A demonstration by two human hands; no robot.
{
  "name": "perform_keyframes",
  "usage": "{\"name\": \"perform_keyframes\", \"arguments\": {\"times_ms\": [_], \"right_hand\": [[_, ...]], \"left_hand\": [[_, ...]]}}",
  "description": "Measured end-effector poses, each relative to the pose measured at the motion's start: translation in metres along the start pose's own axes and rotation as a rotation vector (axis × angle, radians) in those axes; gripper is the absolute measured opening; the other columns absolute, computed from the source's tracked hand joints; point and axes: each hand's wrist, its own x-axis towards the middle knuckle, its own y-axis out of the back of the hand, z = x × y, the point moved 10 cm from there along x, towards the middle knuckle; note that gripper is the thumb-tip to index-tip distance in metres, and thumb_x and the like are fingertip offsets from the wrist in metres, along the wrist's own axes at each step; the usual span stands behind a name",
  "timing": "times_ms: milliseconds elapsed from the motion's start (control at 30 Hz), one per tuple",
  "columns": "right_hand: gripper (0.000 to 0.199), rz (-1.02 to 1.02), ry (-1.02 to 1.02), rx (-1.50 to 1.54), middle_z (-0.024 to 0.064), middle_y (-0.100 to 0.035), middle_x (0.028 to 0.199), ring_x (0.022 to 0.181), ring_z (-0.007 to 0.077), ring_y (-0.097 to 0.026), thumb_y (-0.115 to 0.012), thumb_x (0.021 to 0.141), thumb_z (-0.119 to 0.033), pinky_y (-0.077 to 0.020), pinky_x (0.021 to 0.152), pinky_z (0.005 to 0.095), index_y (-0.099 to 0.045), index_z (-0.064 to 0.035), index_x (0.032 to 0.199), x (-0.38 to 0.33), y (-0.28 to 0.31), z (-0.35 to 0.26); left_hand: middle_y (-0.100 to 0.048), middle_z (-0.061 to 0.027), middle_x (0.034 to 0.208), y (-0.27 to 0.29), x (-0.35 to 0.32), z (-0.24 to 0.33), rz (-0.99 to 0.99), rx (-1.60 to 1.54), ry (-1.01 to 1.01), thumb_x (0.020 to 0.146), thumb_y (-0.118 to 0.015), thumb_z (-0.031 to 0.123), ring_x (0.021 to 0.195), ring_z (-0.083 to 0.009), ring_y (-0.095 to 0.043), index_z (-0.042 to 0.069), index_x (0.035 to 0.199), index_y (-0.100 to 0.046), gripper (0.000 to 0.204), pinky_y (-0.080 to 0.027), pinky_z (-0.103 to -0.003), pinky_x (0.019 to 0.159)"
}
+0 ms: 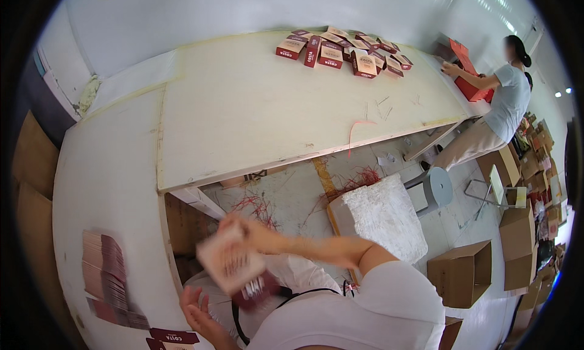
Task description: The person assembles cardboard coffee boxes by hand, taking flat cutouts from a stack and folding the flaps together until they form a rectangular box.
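A small beige and maroon carton (231,265), smeared by motion, is in front of my body. My right hand (238,228) is closed on its upper end, and that forearm reaches across from the right. Below and left of the carton is my left hand (204,316), with its fingers apart and nothing in them. Close to it at the table's lower edge lies a flat, partly unfolded maroon carton (173,336). Farther left on the table, a fanned stack of flat cartons (106,274) rests in an overlapping row.
Several formed cartons (364,64) lie heaped on the far side of the long white table (243,106). A person (508,100) handles a red box (471,85) at its right end. A white-covered block (383,216), a grey stool (437,189) and cardboard boxes (460,274) stand on the floor.
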Motion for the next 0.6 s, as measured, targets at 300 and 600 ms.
{"name": "perform_keyframes", "arguments": {"times_ms": [300,600], "right_hand": [[0.052,0.992,0.504,0.550,0.0095,-0.043,0.115,0.098,0.0224,-0.054,-0.054,0.085,-0.020,-0.0435,0.078,0.0349,-0.022,-0.0142,0.126,0.047,0.267,-0.106],[0.011,0.368,0.053,0.273,-0.0007,-0.051,0.075,0.062,0.0090,-0.053,-0.054,0.086,-0.017,-0.0419,0.050,0.0216,-0.047,-0.0096,0.090,0.054,0.015,0.010]], "left_hand": [[-0.058,-0.0167,0.095,0.115,-0.017,0.036,0.541,0.465,-0.163,0.088,-0.050,0.022,0.084,-0.0263,-0.055,-0.002,0.095,-0.056,0.026,-0.046,-0.035,0.076],[-0.059,-0.0134,0.094,0.138,-0.050,0.080,0.602,1.601,-0.407,0.071,-0.070,0.033,0.084,-0.0298,-0.057,0.004,0.101,-0.056,0.044,-0.047,-0.042,0.075]]}}
